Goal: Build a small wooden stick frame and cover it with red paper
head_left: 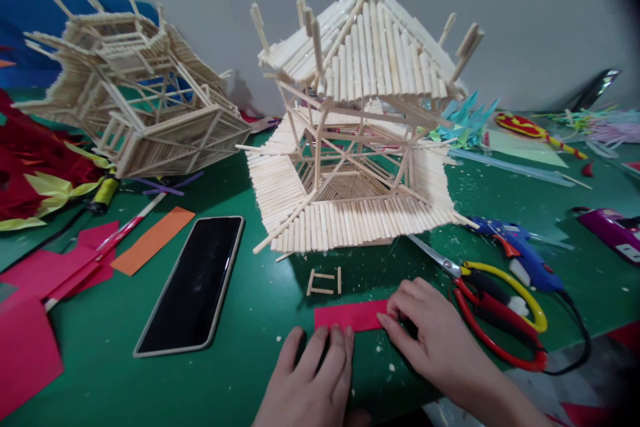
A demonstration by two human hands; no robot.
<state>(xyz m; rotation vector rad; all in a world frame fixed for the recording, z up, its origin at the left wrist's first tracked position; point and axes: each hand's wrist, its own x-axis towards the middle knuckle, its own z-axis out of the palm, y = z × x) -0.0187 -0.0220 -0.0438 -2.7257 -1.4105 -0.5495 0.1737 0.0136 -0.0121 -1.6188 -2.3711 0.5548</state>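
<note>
A small red paper strip (350, 315) lies flat on the green table (250, 320) near the front edge. My left hand (313, 377) rests with fingers stretched flat, fingertips on the strip's near left edge. My right hand (433, 333) presses its fingertips on the strip's right end, fingers together and bent. Just behind the strip sits a tiny stick frame (325, 281). Beyond that stands a tall pagoda model of wooden sticks (355, 140).
A black phone (195, 283) lies left of the strip. Red-and-yellow scissors (493, 307) and a blue glue gun (515, 253) lie to the right. A second stick model (135, 100) lies tipped at back left. Red and orange paper pieces (60, 273) cover the left side.
</note>
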